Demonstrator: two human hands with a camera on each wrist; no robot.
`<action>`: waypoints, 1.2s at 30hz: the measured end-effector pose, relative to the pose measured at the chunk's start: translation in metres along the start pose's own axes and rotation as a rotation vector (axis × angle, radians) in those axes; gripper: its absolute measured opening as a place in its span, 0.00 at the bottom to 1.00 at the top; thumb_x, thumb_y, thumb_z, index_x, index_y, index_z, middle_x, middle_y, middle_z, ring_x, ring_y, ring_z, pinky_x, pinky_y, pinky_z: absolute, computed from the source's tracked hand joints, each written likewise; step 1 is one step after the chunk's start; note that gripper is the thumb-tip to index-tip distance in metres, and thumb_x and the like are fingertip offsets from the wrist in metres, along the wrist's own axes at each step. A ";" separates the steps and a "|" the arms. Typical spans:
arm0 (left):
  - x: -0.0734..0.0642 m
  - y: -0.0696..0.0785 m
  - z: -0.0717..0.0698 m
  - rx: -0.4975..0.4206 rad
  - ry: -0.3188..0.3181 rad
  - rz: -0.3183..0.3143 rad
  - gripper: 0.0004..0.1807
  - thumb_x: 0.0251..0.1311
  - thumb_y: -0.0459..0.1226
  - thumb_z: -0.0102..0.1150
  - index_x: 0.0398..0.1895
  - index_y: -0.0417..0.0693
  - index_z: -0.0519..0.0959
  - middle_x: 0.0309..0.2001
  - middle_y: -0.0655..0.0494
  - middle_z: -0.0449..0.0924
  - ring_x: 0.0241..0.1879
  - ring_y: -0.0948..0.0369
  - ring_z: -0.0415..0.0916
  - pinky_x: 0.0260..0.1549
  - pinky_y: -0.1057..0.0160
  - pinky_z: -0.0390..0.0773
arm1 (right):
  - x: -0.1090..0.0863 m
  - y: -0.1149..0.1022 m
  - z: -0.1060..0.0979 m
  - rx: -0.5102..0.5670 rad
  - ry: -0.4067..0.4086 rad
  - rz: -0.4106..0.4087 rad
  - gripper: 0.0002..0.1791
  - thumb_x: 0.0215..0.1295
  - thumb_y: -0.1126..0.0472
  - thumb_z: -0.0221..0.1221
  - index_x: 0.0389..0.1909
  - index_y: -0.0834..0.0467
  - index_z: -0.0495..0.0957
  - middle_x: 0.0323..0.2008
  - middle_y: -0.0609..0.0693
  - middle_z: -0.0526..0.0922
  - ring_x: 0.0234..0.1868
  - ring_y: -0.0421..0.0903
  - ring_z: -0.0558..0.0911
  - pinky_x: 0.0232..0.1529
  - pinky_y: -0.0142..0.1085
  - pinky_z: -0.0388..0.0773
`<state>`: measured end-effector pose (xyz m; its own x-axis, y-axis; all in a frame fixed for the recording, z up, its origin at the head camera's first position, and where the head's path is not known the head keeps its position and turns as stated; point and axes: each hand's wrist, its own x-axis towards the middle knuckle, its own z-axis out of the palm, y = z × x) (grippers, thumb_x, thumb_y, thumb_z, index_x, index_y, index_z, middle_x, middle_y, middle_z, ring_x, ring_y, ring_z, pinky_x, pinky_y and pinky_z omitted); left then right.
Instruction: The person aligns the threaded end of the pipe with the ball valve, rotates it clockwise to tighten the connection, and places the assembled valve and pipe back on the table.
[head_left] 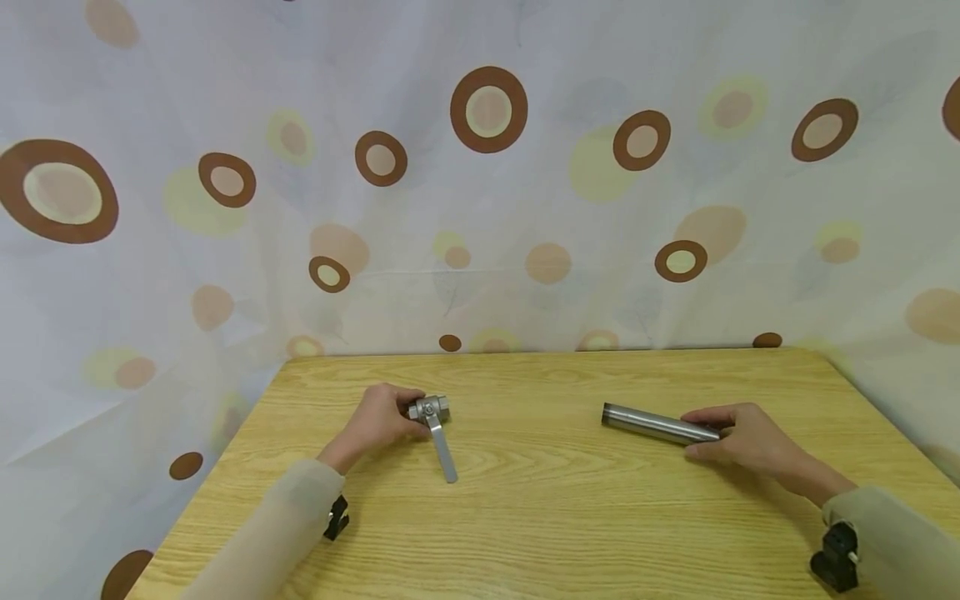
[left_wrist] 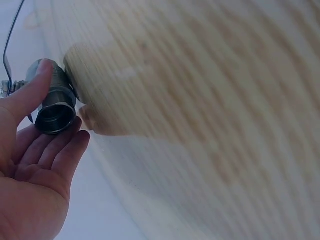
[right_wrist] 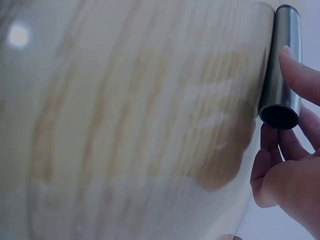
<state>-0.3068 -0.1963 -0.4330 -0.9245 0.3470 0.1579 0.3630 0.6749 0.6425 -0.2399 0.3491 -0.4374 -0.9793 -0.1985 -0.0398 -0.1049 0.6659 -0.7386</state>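
Note:
A metal ball valve (head_left: 430, 407) with a long flat lever handle (head_left: 443, 454) lies at the left of the table, the lever pointing toward the person. My left hand (head_left: 380, 421) holds its near-left side; in the left wrist view the thumb presses on the valve body (left_wrist: 59, 82) and the fingers curve below its round threaded opening. Over on the right, a straight steel pipe (head_left: 652, 422) lies slantwise, its dark end toward the middle. My right hand (head_left: 757, 442) grips the other end. The right wrist view shows the thumb along the hollow pipe (right_wrist: 281, 65).
Both things are on a wood-grain table (head_left: 525, 517) with a glossy surface. A pale curtain (head_left: 480, 208) printed with brown and yellow circles hangs right behind its back edge and round the left and right sides. Each sleeve bears a small black wrist camera (head_left: 835, 557).

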 end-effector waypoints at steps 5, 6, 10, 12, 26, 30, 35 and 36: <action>0.003 0.003 0.001 0.020 0.003 -0.009 0.36 0.46 0.34 0.86 0.61 0.32 0.83 0.53 0.44 0.88 0.47 0.56 0.85 0.50 0.52 0.84 | 0.000 0.001 0.002 -0.013 0.009 0.000 0.35 0.62 0.55 0.77 0.63 0.71 0.80 0.56 0.65 0.84 0.48 0.51 0.84 0.41 0.38 0.82; 0.004 0.003 0.002 0.023 0.003 -0.011 0.36 0.46 0.34 0.86 0.60 0.33 0.84 0.53 0.44 0.88 0.48 0.55 0.85 0.50 0.51 0.84 | 0.001 0.001 0.002 -0.022 0.012 -0.001 0.34 0.62 0.54 0.77 0.63 0.71 0.80 0.55 0.65 0.85 0.48 0.51 0.84 0.40 0.38 0.82; 0.005 0.006 0.003 0.049 0.005 -0.014 0.34 0.46 0.33 0.86 0.59 0.33 0.84 0.52 0.44 0.88 0.49 0.54 0.85 0.51 0.51 0.84 | 0.002 0.003 0.003 -0.041 0.014 -0.011 0.34 0.63 0.54 0.76 0.62 0.71 0.81 0.54 0.63 0.85 0.47 0.50 0.83 0.40 0.38 0.82; 0.005 0.007 0.003 0.053 0.001 -0.021 0.33 0.46 0.32 0.86 0.58 0.34 0.85 0.51 0.45 0.88 0.47 0.55 0.85 0.50 0.52 0.84 | 0.002 0.003 0.003 -0.047 0.014 -0.021 0.33 0.63 0.54 0.76 0.62 0.71 0.81 0.53 0.62 0.86 0.46 0.50 0.83 0.40 0.38 0.81; -0.001 0.010 0.002 0.018 0.005 0.018 0.26 0.45 0.35 0.86 0.51 0.43 0.90 0.44 0.53 0.90 0.42 0.62 0.85 0.45 0.57 0.85 | -0.002 -0.004 0.007 -0.098 0.118 -0.060 0.26 0.67 0.54 0.73 0.59 0.67 0.84 0.49 0.58 0.87 0.36 0.44 0.78 0.31 0.35 0.74; -0.006 0.012 0.001 -0.012 0.011 0.062 0.25 0.47 0.35 0.86 0.52 0.43 0.90 0.45 0.52 0.90 0.40 0.62 0.86 0.43 0.58 0.86 | -0.004 -0.004 0.008 -0.096 0.150 -0.105 0.24 0.67 0.55 0.73 0.59 0.66 0.85 0.48 0.57 0.88 0.33 0.42 0.77 0.29 0.35 0.73; -0.013 0.020 -0.001 -0.125 0.004 0.067 0.27 0.49 0.36 0.85 0.55 0.42 0.89 0.46 0.51 0.90 0.39 0.62 0.87 0.41 0.60 0.86 | -0.008 -0.006 0.005 -0.104 0.192 -0.152 0.23 0.67 0.55 0.73 0.58 0.63 0.86 0.51 0.59 0.87 0.34 0.41 0.78 0.27 0.36 0.71; -0.015 0.022 -0.002 -0.156 -0.001 0.058 0.27 0.50 0.37 0.85 0.55 0.43 0.89 0.47 0.52 0.90 0.39 0.61 0.87 0.41 0.60 0.86 | -0.009 -0.006 0.005 -0.099 0.194 -0.154 0.23 0.67 0.55 0.73 0.59 0.62 0.86 0.51 0.60 0.87 0.34 0.41 0.77 0.27 0.36 0.69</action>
<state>-0.2857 -0.1878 -0.4200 -0.9025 0.3828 0.1975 0.3930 0.5444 0.7410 -0.2296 0.3433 -0.4358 -0.9643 -0.1678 0.2050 -0.2626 0.7078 -0.6558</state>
